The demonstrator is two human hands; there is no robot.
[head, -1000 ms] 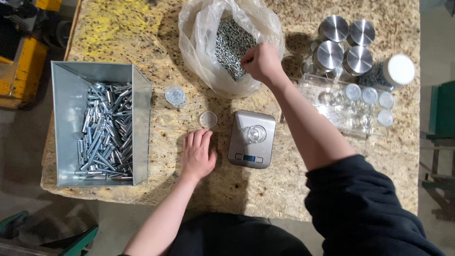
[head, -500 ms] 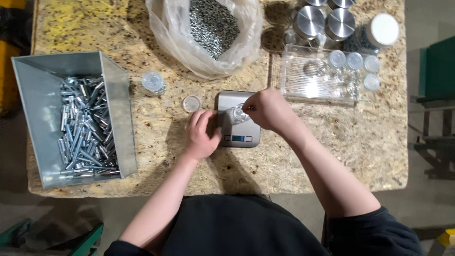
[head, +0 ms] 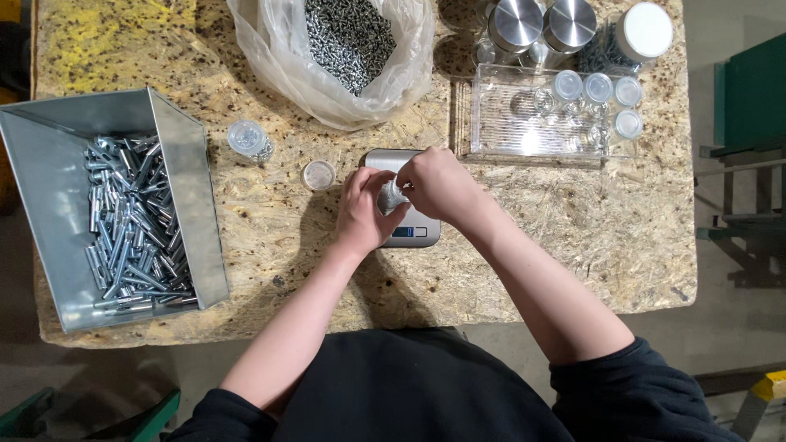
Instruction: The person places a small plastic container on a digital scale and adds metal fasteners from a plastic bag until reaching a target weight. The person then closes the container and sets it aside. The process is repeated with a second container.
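Observation:
Both of my hands meet over a small silver digital scale (head: 417, 232) in the middle of the chipboard table (head: 573, 237). My left hand (head: 366, 213) grips a small clear plastic jar (head: 391, 196) standing on the scale. My right hand (head: 438, 186) is closed over the jar's top, fingers pinched; what it holds is hidden. A loose round lid (head: 318, 174) lies just left of the scale, and another small clear jar (head: 248, 138) stands further left.
An open plastic bag of small screws (head: 348, 41) sits behind the scale. A clear tray (head: 508, 123) with several small lidded jars lies at the right back, beside metal-lidded jars (head: 542, 24). A grey metal bin of bolts (head: 123, 213) fills the left side.
My right hand came from the screw bag down to the scale. My left hand moved from flat on the table onto the jar on the scale.

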